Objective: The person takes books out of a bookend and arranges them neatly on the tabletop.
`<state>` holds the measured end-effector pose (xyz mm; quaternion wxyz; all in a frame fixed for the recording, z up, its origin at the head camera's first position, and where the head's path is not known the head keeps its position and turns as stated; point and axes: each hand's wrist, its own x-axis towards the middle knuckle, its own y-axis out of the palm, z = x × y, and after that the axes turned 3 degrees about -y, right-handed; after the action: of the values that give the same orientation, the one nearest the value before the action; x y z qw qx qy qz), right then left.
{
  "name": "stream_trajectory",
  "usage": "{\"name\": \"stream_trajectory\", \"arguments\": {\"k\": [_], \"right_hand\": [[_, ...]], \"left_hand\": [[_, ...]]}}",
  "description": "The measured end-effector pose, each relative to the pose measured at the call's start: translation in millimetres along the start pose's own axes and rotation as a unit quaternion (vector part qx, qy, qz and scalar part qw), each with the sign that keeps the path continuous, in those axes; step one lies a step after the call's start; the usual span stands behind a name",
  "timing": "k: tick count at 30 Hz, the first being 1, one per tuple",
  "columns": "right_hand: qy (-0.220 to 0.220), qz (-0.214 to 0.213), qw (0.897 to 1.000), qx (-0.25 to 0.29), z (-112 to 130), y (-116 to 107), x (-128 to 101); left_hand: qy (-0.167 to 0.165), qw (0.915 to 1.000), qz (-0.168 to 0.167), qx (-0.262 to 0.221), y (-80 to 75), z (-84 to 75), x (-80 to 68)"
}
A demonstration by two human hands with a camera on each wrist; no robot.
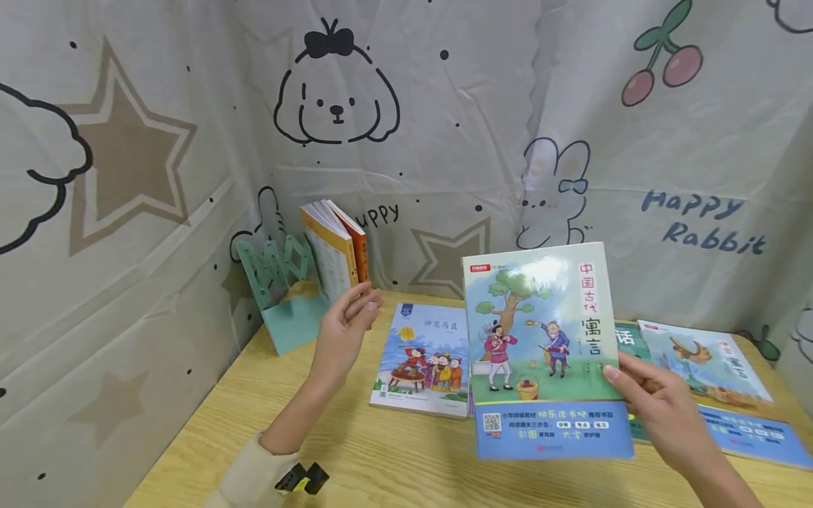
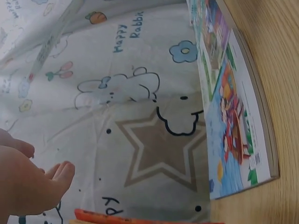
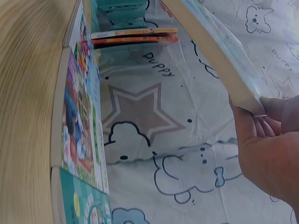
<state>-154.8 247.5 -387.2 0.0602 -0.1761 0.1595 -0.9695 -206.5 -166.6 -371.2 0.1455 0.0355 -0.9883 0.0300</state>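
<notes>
My right hand (image 1: 660, 406) pinches a picture book (image 1: 540, 353) by its right edge, thumb on the front cover. The cover shows a tree and two figures above a blue band, and the book is held up over the table. In the right wrist view the fingers of that hand lie beneath the book's thick page edge (image 3: 212, 51). My left hand (image 1: 343, 331) is raised and holds nothing, its fingers loosely bent. It is in front of two upright orange-spined books (image 1: 339, 247), which lean in a teal bookend (image 1: 288, 310).
On the wooden table (image 1: 406, 458) lies a book with costumed figures (image 1: 422, 367), partly behind the held one. Farther right, a green book (image 1: 629, 335) and a blue-banded book (image 1: 711, 367) lie overlapping. A printed curtain (image 1: 444, 141) hangs behind and at the left.
</notes>
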Motion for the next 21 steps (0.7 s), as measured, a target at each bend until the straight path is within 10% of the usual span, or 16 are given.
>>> {"name": "stream_trajectory", "arguments": {"k": [9,21], "right_hand": [[0.075,-0.01,0.995,0.062,-19.0,-26.3,-19.7],[0.172,-0.004,0.985,0.0,-41.3,-49.2,-36.8]], "left_hand": [[-0.011,0.996,-0.058,0.067,-16.6,24.1,29.1],[-0.056,0.9899,-0.111,0.068,-25.1,35.5,68.2]]}}
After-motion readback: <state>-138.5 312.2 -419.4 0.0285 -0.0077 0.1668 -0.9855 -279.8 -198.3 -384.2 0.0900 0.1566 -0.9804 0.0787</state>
